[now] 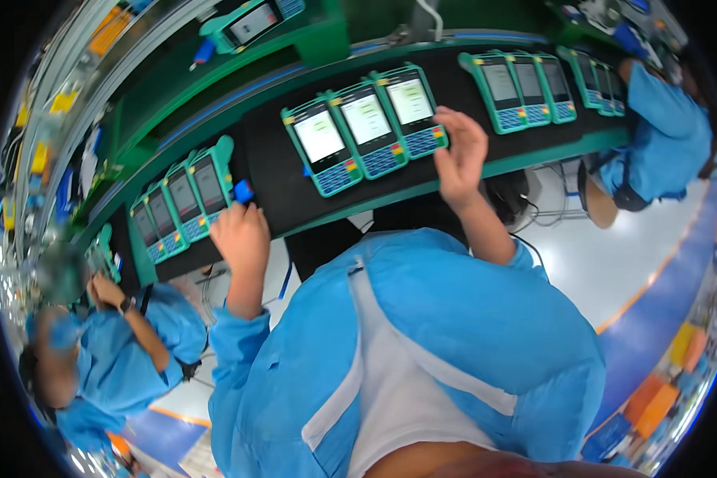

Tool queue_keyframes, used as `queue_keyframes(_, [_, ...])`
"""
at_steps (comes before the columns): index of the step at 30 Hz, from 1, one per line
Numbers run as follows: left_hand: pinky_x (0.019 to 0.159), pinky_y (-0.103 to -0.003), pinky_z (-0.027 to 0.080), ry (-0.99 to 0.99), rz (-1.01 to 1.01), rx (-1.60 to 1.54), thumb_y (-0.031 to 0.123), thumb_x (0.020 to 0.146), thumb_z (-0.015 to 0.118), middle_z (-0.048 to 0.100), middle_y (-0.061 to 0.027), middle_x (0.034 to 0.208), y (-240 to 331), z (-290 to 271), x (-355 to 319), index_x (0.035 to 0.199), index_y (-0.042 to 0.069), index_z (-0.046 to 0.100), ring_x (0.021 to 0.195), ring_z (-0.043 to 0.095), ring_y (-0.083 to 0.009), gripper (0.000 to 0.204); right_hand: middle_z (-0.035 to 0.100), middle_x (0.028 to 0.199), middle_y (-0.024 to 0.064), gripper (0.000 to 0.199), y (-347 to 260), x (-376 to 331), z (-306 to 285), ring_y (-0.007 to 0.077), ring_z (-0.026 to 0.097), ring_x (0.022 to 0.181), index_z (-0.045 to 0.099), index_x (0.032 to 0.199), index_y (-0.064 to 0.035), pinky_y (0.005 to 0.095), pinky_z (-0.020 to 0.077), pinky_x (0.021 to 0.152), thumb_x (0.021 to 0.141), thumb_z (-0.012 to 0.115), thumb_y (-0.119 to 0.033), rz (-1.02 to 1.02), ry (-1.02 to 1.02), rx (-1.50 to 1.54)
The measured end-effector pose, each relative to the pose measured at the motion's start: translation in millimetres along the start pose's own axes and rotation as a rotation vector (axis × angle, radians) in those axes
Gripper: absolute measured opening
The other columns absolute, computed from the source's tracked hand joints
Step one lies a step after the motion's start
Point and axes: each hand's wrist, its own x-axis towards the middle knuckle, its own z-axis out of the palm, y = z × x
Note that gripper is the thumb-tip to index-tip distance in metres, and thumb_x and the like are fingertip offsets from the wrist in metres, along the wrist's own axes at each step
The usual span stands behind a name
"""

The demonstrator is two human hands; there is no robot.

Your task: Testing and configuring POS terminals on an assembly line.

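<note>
My left hand [243, 239] is palm down at the table's front edge, fingers bent and slightly apart. Its fingertips lie by the keypad of a teal-cased card payment terminal [208, 185], at the right end of the left-hand group; contact is unclear. Just beyond those fingers is a small blue cap-like piece [243, 190]. Ahead of me three terminals lie side by side with lit screens: left [319, 139], middle [365, 123] and right [407, 103]. My right hand [462, 155], thumb and fingers apart, hovers beside the right one's keypad and holds nothing visible.
On the black-topped table [263, 171], more terminals [523, 89] lie to the right. Another terminal [253, 24] rests on the green shelf [323, 48] behind. One co-worker [127, 342] sits at left, another [661, 127] at right. Cables [546, 209] hang below the table.
</note>
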Motion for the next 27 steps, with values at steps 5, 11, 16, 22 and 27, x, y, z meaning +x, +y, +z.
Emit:
queue_keyframes(5, [0.063, -0.045, 0.047, 0.2, -0.293, -0.097, 0.011, 0.083, 0.061, 0.064, -0.0147, 0.076, -101, -14, -26, 0.085, 0.006, 0.07, 0.071, 0.061, -0.0354, 0.011, 0.057, 0.118, 0.0173, 0.047, -12, -2, 5, 0.034, 0.05, 0.119, 0.047, 0.124, 0.0014, 0.0424, 0.0354, 0.105, 0.078, 0.056, 0.003, 0.037, -0.061, -0.089])
queue_keyframes(11, [0.086, -0.042, 0.048, -0.05, -0.73, 0.088, 0.018, 0.091, 0.053, 0.066, -0.021, 0.103, -309, 48, -116, 0.108, 0.0, 0.067, 0.097, 0.062, -0.0368, 0.029, 0.056, 0.117, 0.0187, 0.051, -14, 1, 12, 0.0315, 0.048, 0.124, 0.039, 0.13, 0.0016, 0.0439, 0.0326, 0.108, 0.081, 0.049, 0.01, 0.066, -0.196, -0.109])
queue_keyframes(16, [0.089, -0.034, 0.048, -0.237, -0.908, -0.333, 0.026, 0.095, 0.052, 0.067, -0.0206, 0.111, -389, 117, -152, 0.114, -0.004, 0.064, 0.103, 0.065, -0.0296, 0.037, 0.058, 0.116, 0.0167, 0.046, -9, 0, 17, 0.0287, 0.053, 0.115, 0.046, 0.126, 0.002, 0.0398, 0.0368, 0.103, 0.08, 0.053, 0.005, 0.06, -0.109, -0.093])
queue_keyframes(22, [0.081, -0.032, 0.048, -0.214, -1.068, -0.579, 0.026, 0.091, 0.059, 0.07, -0.0171, 0.098, -392, 125, -132, 0.111, -0.007, 0.066, 0.089, 0.065, -0.0226, 0.039, 0.057, 0.116, 0.0191, 0.042, -5, -1, 10, 0.031, 0.052, 0.118, 0.039, 0.128, 0.0032, 0.0449, 0.0342, 0.107, 0.088, 0.05, 0.001, 0.074, -0.065, -0.083])
queue_keyframes(27, [0.067, -0.033, 0.047, -0.127, -1.162, -0.624, 0.025, 0.085, 0.062, 0.068, -0.0127, 0.079, -360, 107, -120, 0.1, -0.005, 0.069, 0.072, 0.06, -0.0164, 0.034, 0.057, 0.118, 0.0177, 0.045, -5, 5, 8, 0.0316, 0.051, 0.121, 0.037, 0.132, 0.0031, 0.045, 0.0327, 0.108, 0.088, 0.047, 0.006, 0.108, -0.015, -0.008])
